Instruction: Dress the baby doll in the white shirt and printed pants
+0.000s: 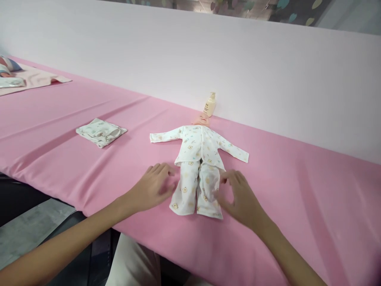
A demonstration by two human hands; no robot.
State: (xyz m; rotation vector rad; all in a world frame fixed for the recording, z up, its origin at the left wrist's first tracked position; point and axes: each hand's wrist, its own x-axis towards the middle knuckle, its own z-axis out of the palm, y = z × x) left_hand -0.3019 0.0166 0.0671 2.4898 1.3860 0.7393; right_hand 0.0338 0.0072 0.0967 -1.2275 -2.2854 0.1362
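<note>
A baby doll [203,119] lies on its back on the pink-covered table, its head toward the wall. It wears a white printed jacket [193,143] with both sleeves spread out, and matching trousers [187,190]. The jacket's lower edge overlaps the top of the trousers. My left hand [156,184] hovers just left of the trousers, fingers curved and apart, holding nothing. On the other side, my right hand [236,194] is beside the right trouser leg with thumb and fingers apart. Whether its fingertips touch the cloth I cannot tell.
Behind the doll's head a cream pump bottle [210,105] stands against the white wall [268,79]. To the left lies a folded printed cloth [101,132]. A pale mat [38,77] with partly visible items is at far left. The table's front edge runs close to my legs.
</note>
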